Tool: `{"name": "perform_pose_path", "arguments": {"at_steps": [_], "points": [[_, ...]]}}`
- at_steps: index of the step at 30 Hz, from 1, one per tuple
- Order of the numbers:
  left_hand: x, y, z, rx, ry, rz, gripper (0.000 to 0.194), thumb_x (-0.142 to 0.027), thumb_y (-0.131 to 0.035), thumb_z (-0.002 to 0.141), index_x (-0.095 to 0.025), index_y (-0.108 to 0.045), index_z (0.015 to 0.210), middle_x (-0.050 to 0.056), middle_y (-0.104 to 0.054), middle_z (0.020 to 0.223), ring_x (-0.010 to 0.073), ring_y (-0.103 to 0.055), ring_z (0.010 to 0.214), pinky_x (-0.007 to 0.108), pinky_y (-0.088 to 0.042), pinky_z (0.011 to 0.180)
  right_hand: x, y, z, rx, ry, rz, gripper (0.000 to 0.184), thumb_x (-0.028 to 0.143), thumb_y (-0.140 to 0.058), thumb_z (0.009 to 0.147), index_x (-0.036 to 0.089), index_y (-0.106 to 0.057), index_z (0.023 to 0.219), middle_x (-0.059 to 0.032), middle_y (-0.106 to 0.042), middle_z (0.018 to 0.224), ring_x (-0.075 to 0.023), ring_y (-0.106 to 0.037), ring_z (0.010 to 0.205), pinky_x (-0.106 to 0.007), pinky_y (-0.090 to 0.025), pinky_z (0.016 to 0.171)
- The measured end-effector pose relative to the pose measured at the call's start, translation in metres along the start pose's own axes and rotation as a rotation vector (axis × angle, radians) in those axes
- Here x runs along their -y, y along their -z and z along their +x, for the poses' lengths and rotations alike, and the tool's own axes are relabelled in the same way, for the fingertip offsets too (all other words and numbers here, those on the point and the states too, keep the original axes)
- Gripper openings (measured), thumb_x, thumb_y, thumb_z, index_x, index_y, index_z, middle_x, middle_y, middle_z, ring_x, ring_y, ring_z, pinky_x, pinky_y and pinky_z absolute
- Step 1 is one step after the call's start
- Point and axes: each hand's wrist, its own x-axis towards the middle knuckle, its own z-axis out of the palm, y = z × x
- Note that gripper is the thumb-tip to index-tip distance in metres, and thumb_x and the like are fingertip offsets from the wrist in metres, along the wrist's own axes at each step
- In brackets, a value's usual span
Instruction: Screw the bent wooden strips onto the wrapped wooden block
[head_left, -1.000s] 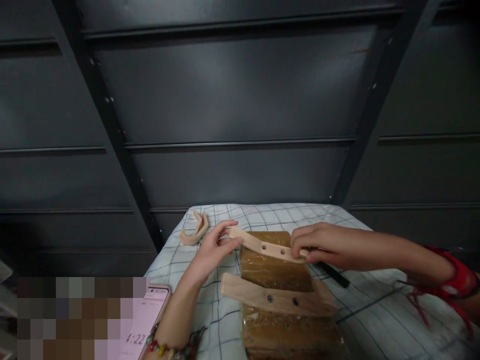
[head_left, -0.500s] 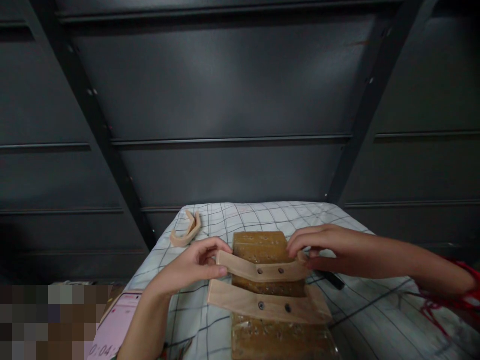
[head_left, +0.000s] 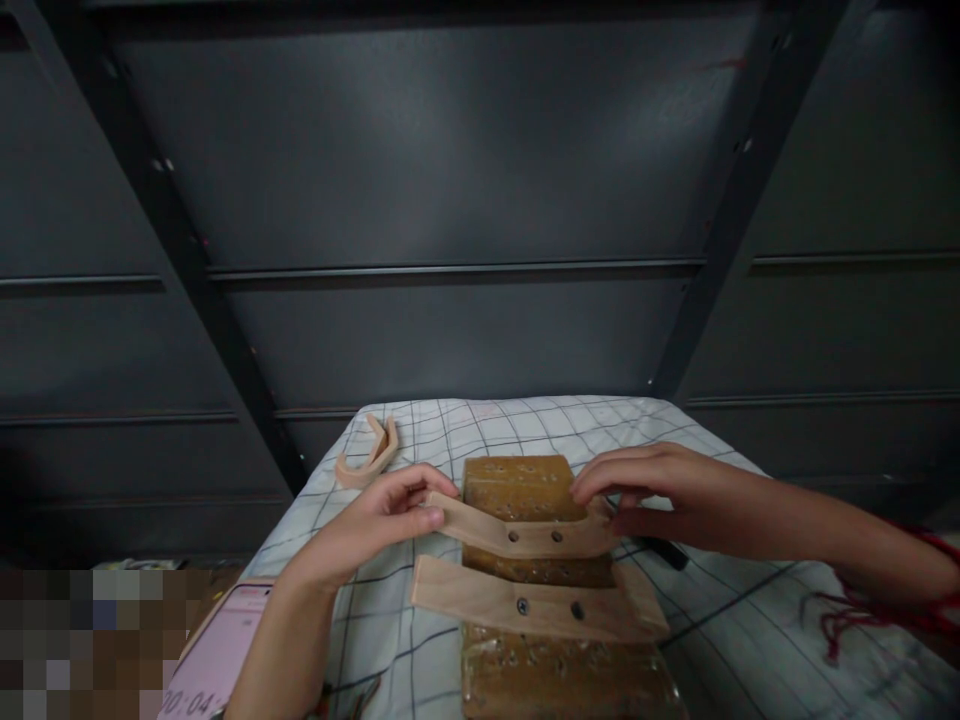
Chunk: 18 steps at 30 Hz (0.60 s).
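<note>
A curved pale wooden slat (head_left: 525,538) with two holes lies across a brown perforated board (head_left: 525,490). My left hand (head_left: 379,525) pinches its left end. My right hand (head_left: 645,490) grips its right end with curled fingers. Nearer to me, a second pale wooden slat (head_left: 536,605) lies across the same board with two dark screws in it. A dark slim tool (head_left: 664,552) lies just under my right hand on the checked cloth (head_left: 540,425).
A curved wooden piece (head_left: 369,455) rests at the cloth's far left corner. A pink phone (head_left: 214,660) showing a timer lies at the lower left. Dark metal panels and slanted beams (head_left: 180,260) stand right behind the cloth-covered surface.
Both hands have brought the held slat nearer and turned it level, so it now lies across the board just beyond the screwed slat. The view has shifted slightly.
</note>
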Motion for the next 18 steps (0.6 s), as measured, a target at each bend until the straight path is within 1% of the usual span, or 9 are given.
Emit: {"name": "perform_pose_path", "arguments": {"at_steps": [5,11,15,18], "points": [[0.0031,0.0019,-0.0017,-0.048,0.000,0.023,0.026,-0.038,-0.055,0.074,-0.016,-0.053,0.088,0.001,-0.045,0.079,0.0121,-0.039,0.073,0.023,-0.030,0.063,-0.0007,-0.0050,-0.0015,-0.030,-0.015,0.004,0.018,0.021,-0.048,0.082,0.020,-0.054,0.099,-0.0037,-0.061,0.089,-0.0160,-0.056,0.080,-0.028,-0.043,0.067],[0.0023,0.0010,-0.0013,-0.027,0.009,0.033,0.028,-0.039,-0.055,0.074,-0.016,-0.053,0.090,0.001,-0.045,0.081,0.0127,-0.040,0.073,0.024,-0.031,0.064,-0.0011,-0.0063,-0.0033,-0.050,-0.021,-0.003,0.017,0.022,-0.048,0.082,0.021,-0.054,0.098,-0.0026,-0.062,0.089,-0.0155,-0.057,0.079,-0.027,-0.044,0.066],[-0.0001,-0.0004,-0.0006,-0.037,0.014,0.049,0.028,-0.039,-0.054,0.074,-0.016,-0.053,0.089,0.002,-0.045,0.081,0.0134,-0.040,0.074,0.024,-0.032,0.065,-0.0018,-0.0055,-0.0039,-0.039,-0.021,-0.007,0.018,0.021,-0.047,0.082,0.021,-0.054,0.098,-0.0024,-0.062,0.088,-0.0153,-0.057,0.078,-0.027,-0.044,0.065],[0.0005,-0.0002,-0.0008,-0.039,0.008,0.068,0.029,-0.041,-0.054,0.074,-0.017,-0.053,0.090,0.002,-0.045,0.082,0.0135,-0.040,0.074,0.024,-0.032,0.064,-0.0030,-0.0057,-0.0043,-0.043,-0.022,-0.021,0.018,0.023,-0.047,0.082,0.022,-0.054,0.099,-0.0027,-0.062,0.090,-0.0154,-0.057,0.079,-0.028,-0.044,0.065]]}}
